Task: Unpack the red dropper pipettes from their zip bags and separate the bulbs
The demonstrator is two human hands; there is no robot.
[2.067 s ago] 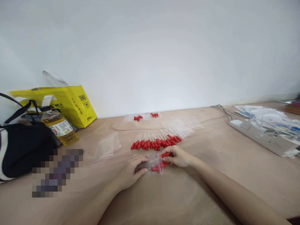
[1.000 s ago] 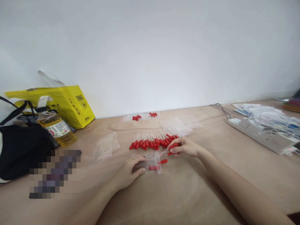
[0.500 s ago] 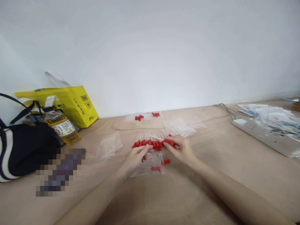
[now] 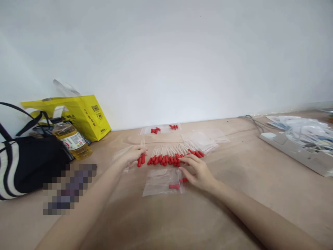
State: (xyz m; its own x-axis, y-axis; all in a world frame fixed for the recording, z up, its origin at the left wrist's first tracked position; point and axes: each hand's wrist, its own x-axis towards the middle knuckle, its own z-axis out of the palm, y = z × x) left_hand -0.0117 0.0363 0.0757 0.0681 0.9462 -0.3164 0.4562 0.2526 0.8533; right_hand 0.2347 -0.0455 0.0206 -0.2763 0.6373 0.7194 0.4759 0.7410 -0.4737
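Observation:
A row of droppers with red rubber bulbs and pale stems lies fanned out on the table, bulbs toward me. At its left end, my left hand is closed on a couple of droppers, their red bulbs hanging below the fingers. My right hand hovers by the right part of the row, thumb and fingers apart, with nothing visible in it. Below the row lies a clear zip bag, flat. One red bulb shows at its right end, and another is partly hidden by my right thumb.
Bagged droppers lie near the wall. Clear bags are right of them; more lie under my left wrist. At left stand an oil bottle, a yellow bag and a black bag. A power strip sits right.
My left hand let go of the zip bag and moved left with droppers in it. My right hand drew droppers from the bag, carried them to the row, and is now free of them.

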